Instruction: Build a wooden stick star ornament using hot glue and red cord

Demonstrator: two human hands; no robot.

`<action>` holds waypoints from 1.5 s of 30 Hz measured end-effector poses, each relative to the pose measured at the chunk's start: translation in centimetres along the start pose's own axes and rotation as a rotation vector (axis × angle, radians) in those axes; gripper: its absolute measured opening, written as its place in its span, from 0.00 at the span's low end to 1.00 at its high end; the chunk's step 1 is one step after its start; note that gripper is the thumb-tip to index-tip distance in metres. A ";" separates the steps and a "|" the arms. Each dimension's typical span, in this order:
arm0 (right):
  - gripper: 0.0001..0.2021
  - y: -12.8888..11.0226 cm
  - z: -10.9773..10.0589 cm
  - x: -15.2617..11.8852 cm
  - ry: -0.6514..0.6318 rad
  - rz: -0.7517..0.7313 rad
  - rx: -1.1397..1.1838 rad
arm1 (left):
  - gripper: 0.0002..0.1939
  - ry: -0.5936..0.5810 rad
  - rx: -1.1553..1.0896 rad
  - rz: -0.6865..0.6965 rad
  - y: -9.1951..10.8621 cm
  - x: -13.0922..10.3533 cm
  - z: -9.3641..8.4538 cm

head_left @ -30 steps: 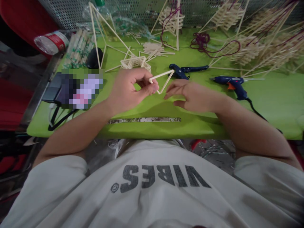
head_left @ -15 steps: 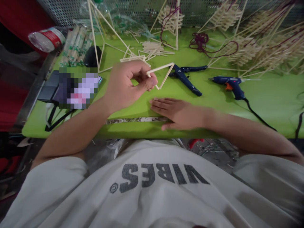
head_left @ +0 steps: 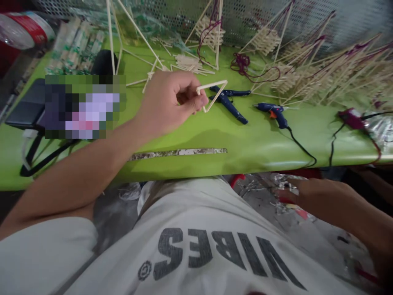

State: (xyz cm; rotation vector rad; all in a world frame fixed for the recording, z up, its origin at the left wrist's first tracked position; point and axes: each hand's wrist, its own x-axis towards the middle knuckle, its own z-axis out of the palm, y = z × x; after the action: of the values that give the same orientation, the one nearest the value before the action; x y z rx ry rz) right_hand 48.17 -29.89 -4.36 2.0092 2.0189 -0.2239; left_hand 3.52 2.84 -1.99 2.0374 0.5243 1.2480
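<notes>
My left hand (head_left: 172, 100) is closed above the green tabletop (head_left: 181, 137), pinching a small bent frame of thin wooden sticks (head_left: 216, 98) between thumb and fingers. Just beyond the frame lie blue-handled pliers (head_left: 230, 104). Below the table edge, over the littered floor, is my right hand (head_left: 294, 192); motion smears its fingers, so I cannot make out their pose. A blue glue gun (head_left: 273, 112) with an orange trigger lies to the right of the pliers. Near the front edge a narrow mottled strip (head_left: 181, 152) rests on the green surface.
Short sticks (head_left: 188, 63) are heaped behind my left hand. Stick structures with purple string (head_left: 241, 63) fill the back right. Wrapped stick bundles (head_left: 75, 45), a plastic bottle (head_left: 26, 30) and a black power bank (head_left: 26, 102) are at left. A cord trails from the glue gun.
My right hand has left the tabletop, moving right and down past the table edge. The left hand still holds the stick frame. The view has shifted to the right.
</notes>
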 end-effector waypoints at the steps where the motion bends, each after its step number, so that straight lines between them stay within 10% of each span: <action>1: 0.22 -0.1 -0.1 -0.7 -0.063 0.003 0.012 | 0.24 -0.008 0.008 -0.020 0.0 0.0 0.0; 6: 0.19 -3.7 -3.0 2.7 0.184 -0.269 0.093 | 0.21 -0.020 0.000 -0.073 -0.9 0.3 -0.2; 12: 0.11 -11.1 -8.3 15.1 0.702 -0.237 0.531 | 0.25 0.005 -0.168 -0.135 -1.9 0.5 -0.6; 18: 0.24 -17.4 -12.6 24.2 0.558 -0.330 1.131 | 0.26 -0.003 -0.241 -0.251 -1.7 0.7 -1.4; 26: 0.37 -19.8 -12.5 24.5 0.615 -0.354 1.384 | 0.29 -0.059 -0.291 -0.314 -0.8 0.1 -0.1; 39: 0.31 -18.3 -11.1 23.9 0.549 -0.410 1.393 | 0.21 -0.104 -0.232 -0.300 -1.1 -0.8 0.4; 45: 0.29 -18.0 -10.4 25.6 0.528 -0.462 1.423 | 0.24 -0.051 0.085 -0.251 -3.7 0.7 -4.0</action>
State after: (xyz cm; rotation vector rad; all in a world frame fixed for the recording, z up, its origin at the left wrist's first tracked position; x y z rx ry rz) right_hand 29.57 -2.69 -3.97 2.2636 3.0996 -1.8322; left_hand 0.28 7.20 -3.05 1.9951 0.7933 1.0370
